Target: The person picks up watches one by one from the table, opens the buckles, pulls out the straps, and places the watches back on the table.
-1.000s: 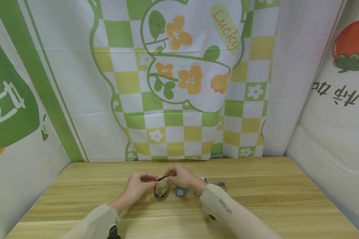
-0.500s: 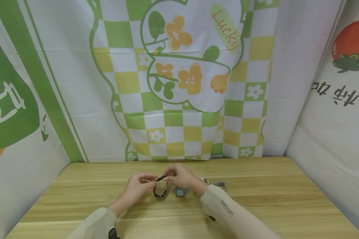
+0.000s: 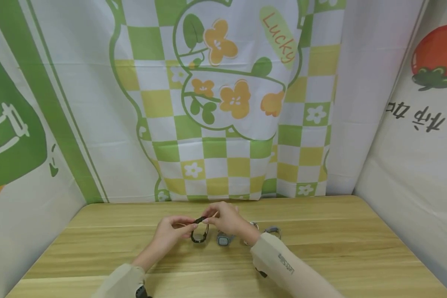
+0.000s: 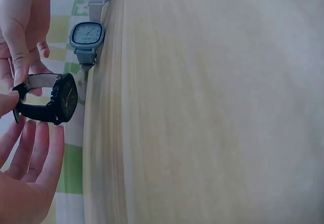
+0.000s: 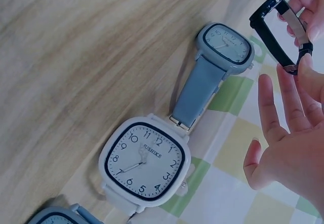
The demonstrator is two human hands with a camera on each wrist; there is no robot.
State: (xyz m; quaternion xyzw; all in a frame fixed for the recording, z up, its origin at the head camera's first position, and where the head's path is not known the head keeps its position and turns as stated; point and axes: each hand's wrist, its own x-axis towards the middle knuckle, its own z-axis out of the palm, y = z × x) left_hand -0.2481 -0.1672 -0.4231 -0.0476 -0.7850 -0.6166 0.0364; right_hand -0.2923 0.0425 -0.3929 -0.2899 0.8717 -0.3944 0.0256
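Both hands hold a black wristwatch [image 3: 199, 234] just above the wooden table [image 3: 339, 248]. My left hand [image 3: 188, 226] pinches one strap end, its other fingers spread beneath the watch [image 4: 62, 99]. My right hand [image 3: 208, 219] pinches the other strap end near the buckle, which shows in the right wrist view on the black watch [image 5: 276, 31]. The watch face hangs downward between the two hands.
A grey-blue watch [image 5: 223, 46] lies on the table right of the hands, then a white square watch [image 5: 144, 163] and another grey one [image 5: 50, 218] beyond. A checked green and yellow cloth [image 3: 223, 124] hangs behind the table; white printed walls close both sides.
Both hands keep their pinch on the strap ends. The black watch has risen slightly and shifted a little away from me.
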